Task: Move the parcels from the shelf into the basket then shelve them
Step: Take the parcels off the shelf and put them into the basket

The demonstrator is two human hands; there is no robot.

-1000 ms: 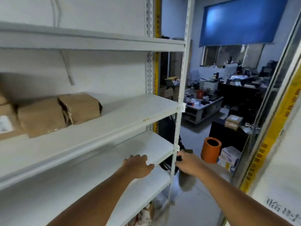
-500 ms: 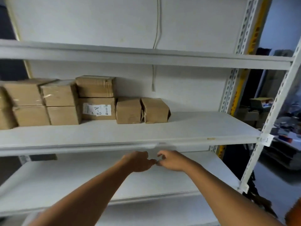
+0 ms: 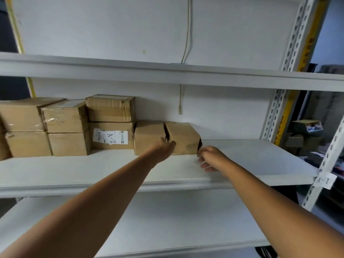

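Rightward of the end parcel (image 3: 183,139) the middle shelf (image 3: 251,155) lies bare to the slotted upright (image 3: 279,116). Left hand (image 3: 164,148) rests against that parcel's front-left edge; grip cannot be told. Right hand (image 3: 209,158), fingers loosely curled, holds nothing, just beside its right corner. Labelled parcel (image 3: 111,135) reads "A-2"; post tag (image 3: 324,180) "1". White wall behind.

- I see the parcels sitting in a row on the middle shelf (image 3: 242,155), all plain brown cardboard, pushed back toward the wall.
- The rightmost parcel (image 3: 183,138) is small and turned slightly askew, touching a similar small parcel (image 3: 149,135) on its left.
- Further left, a labelled parcel (image 3: 111,135) marked "A-2" carries a taped parcel (image 3: 110,108).
- Two more stacked pairs (image 3: 65,127) stand beyond.
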